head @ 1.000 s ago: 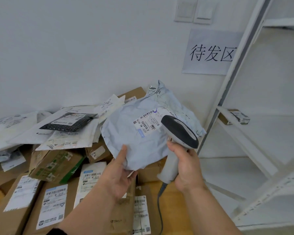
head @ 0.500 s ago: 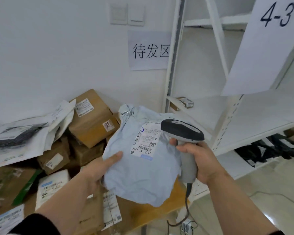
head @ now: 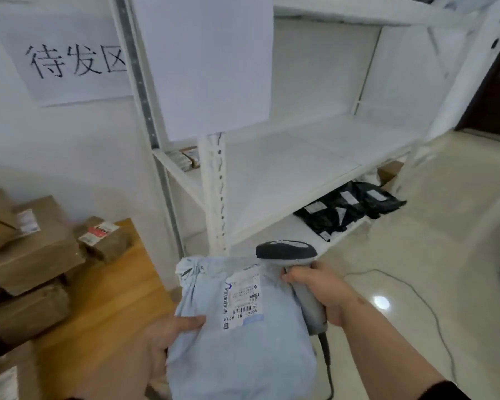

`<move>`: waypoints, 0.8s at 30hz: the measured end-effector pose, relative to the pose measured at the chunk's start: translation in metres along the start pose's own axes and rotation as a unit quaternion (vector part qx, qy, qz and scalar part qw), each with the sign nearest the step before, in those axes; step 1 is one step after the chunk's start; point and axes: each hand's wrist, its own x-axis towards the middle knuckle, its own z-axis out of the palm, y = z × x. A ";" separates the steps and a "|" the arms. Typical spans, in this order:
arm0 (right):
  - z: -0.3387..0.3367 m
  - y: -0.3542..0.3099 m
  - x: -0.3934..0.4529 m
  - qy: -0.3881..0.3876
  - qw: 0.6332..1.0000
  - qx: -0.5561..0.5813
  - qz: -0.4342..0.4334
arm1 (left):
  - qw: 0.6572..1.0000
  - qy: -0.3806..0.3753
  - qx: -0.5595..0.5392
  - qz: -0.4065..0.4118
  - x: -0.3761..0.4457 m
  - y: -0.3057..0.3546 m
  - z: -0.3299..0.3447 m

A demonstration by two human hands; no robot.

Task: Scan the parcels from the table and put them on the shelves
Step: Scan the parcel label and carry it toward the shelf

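**Soft mailer in hand, shelf just ahead**

My left hand (head: 156, 350) holds the pale blue parcel (head: 243, 342) by its near-left edge, thumb curled over the top face beside the shipping label (head: 243, 301), the other fingers hidden underneath. My right hand (head: 321, 290) is wrapped round the grip of the scanner (head: 289, 255), whose dark head sits at the parcel's far right corner, just over it; whether it touches I cannot tell. The scanner's cable (head: 416, 298) trails off across the floor to the right.

The parcel hangs in the air in front of me, off the worktop (head: 104, 307) at the left, where brown boxes (head: 35, 255) are stacked. It is near the white shelving (head: 300, 157), below its wide bare middle shelf. Black bags (head: 350, 209) lie on the lowest shelf, farther right.

This one looks like a plastic bag mailer: soft, creased, bunched at its far end, probably light and a little slick. Held by one edge it will likely sag and could slide out of a thumb pinch, so I judge a flat palm beneath the middle to be the safer hold. Nothing suggests it is fragile. I would lay it flat with the label up.
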 end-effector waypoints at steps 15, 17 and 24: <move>-0.241 0.045 0.077 0.064 0.990 0.071 0.102 | 0.993 0.031 -0.098 0.053 0.170 0.043 0.244; -0.261 0.048 0.102 0.065 0.989 0.075 0.109 | 0.992 0.039 -0.116 0.037 0.199 0.050 0.263; -0.327 0.047 0.229 0.058 0.981 0.096 0.155 | 0.987 0.084 -0.139 -0.012 0.310 0.084 0.338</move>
